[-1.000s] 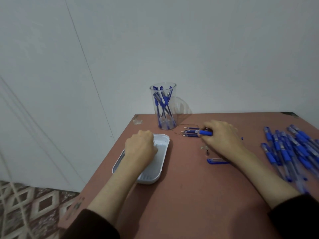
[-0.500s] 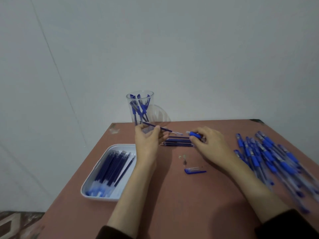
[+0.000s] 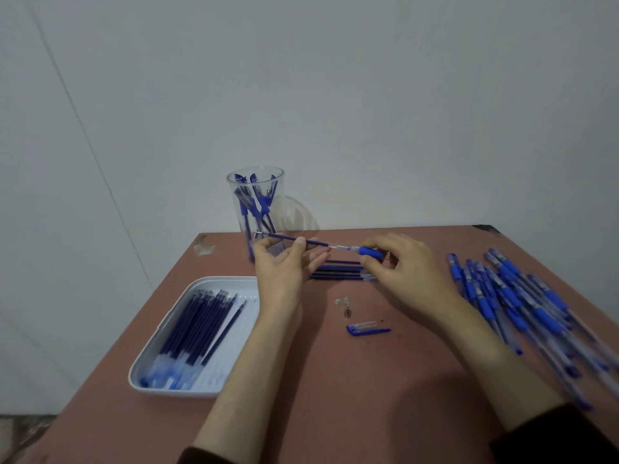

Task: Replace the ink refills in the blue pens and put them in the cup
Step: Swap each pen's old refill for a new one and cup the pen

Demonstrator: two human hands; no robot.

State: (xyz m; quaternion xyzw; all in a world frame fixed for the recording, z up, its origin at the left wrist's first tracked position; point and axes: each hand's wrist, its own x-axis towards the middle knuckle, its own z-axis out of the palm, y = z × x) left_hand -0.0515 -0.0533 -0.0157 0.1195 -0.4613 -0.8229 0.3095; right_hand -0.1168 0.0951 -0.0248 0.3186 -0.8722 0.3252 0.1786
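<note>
Bare tabletop [image 3: 335, 390], lower centre of frame: open passage. Lower left: white tray [image 3: 174, 392] of refills. Right side: pen pile [image 3: 522, 306] crowds the edge. Centre: loose cap [image 3: 366, 329], small parts [image 3: 345, 304], row of spare refills [image 3: 338, 272]. Cup [image 3: 276, 195] upper centre by the wall; left hand [image 3: 284, 267] and right hand [image 3: 407, 269] hold refill [image 3: 313, 243] and pen [image 3: 370, 252] across its front.

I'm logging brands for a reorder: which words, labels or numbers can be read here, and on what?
None can be read. Any print on the loose blue pens, the clear plastic cup or the dark blue refills in the white tray is too blurred to tell.
</note>
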